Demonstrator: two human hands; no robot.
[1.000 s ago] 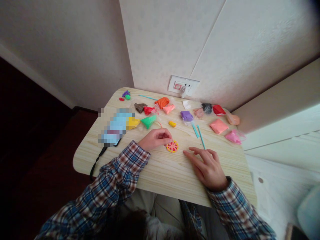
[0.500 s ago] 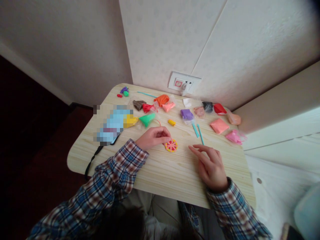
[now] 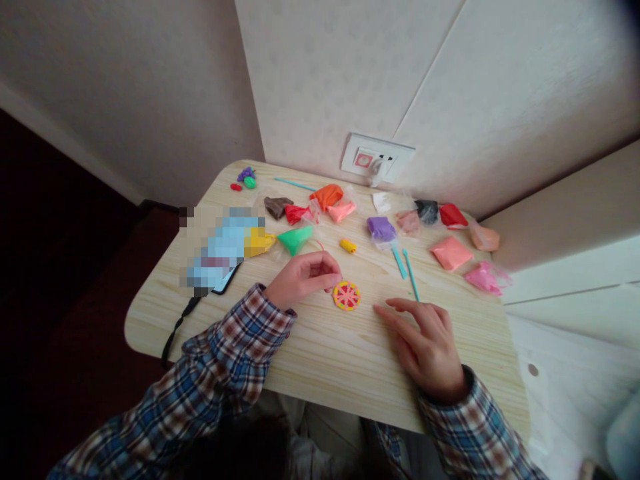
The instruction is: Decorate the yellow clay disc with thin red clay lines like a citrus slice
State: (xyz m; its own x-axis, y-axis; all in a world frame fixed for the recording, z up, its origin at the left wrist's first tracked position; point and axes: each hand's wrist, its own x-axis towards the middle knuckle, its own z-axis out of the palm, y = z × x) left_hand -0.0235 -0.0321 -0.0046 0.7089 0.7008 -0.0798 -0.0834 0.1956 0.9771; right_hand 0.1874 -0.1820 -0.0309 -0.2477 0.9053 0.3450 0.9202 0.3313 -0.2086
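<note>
A small round clay disc (image 3: 346, 295), with a yellow and pink rim and pink spokes over red, lies flat on the wooden table. My left hand (image 3: 306, 277) is at its upper left edge, thumb and fingertips drawn together; whatever may be between them is too small to make out. Behind that hand shows a thin orange-pink strand (image 3: 321, 245). To the disc's right my right hand (image 3: 425, 337) hovers low over or rests on the table, fingers apart and holding nothing. A yellow clay roll (image 3: 348, 246) lies beyond the disc.
Bags of coloured clay line the back, among them green (image 3: 295, 239), purple (image 3: 381, 229) and coral (image 3: 451, 253). Blue tools (image 3: 411, 275) lie beyond my right hand. A phone (image 3: 227, 279), partly blurred out, is at left. Small clay fruits (image 3: 247, 177) sit at the far left corner.
The view has shifted slightly. My right hand's fingers have moved a little, staying apart and empty. My left hand remains by the disc, with slightly more of the disc's edge showing.
</note>
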